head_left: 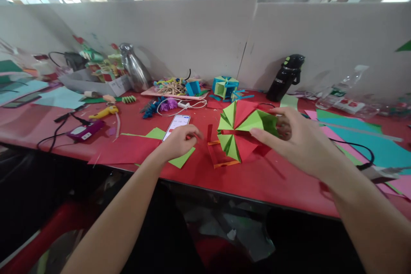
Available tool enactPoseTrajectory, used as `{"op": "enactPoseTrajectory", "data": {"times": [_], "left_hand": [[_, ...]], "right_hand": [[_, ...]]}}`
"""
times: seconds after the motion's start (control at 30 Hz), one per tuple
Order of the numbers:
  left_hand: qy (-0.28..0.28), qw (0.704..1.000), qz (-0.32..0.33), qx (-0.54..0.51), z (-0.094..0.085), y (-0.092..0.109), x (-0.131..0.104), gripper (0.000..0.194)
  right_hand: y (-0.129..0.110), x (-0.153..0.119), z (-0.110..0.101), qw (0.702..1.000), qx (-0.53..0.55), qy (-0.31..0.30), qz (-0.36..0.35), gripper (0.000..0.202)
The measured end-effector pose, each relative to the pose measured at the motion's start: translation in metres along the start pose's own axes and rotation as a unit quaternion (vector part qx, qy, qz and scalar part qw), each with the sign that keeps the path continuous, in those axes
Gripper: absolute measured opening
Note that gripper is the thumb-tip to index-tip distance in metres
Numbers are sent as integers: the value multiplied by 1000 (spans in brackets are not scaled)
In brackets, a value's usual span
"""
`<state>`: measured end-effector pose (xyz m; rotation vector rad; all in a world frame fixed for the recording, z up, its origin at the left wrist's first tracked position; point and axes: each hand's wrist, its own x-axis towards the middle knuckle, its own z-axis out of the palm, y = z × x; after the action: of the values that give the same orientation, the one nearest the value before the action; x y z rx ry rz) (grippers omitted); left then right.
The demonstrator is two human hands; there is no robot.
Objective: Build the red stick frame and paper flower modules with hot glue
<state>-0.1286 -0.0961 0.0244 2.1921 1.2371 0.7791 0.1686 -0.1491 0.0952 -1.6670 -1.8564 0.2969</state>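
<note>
A pleated green and red paper wheel [245, 127] stands over the red table, gripped at its right side by my right hand [293, 137], the thumb in front and the fingers behind. My left hand [183, 139] hovers left of the wheel, its fingers curled together beside a lit phone [175, 125]; whether they pinch anything small is hidden. Below and left of the wheel lies a red and orange paper frame [221, 162]. Green sheets [182, 158] and red sheets [125, 149] lie under and left of my left forearm.
Along the back are a steel flask [136, 68], a tray of sticks [173, 89], a blue and green paper box [225, 87] and a black bottle [285, 78]. A yellow glue gun [104, 112] and purple socket [85, 131] lie left; coloured sheets [379, 141] right.
</note>
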Motion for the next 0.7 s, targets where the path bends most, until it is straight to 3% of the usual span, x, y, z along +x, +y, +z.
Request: {"op": "enactPoseTrajectory", "data": {"times": [0.17, 0.3, 0.4, 0.57, 0.7], "left_hand": [[46, 999, 2, 23, 11, -4, 4, 21], [65, 996, -51, -17, 24, -4, 3, 23], [45, 994, -63, -70, 30, -2, 1, 53], [-80, 995, -23, -53, 24, 6, -9, 121], [-97, 994, -49, -12, 25, 14, -15, 141]], "right_hand": [[-13, -6, 15, 997, -76, 2, -26, 70], [-13, -7, 24, 994, -100, 2, -46, 69], [-12, -5, 27, 993, -109, 9, -43, 71], [-9, -3, 28, 994, -101, 11, -41, 74], [-7, -3, 30, 994, -101, 19, -42, 76]]}}
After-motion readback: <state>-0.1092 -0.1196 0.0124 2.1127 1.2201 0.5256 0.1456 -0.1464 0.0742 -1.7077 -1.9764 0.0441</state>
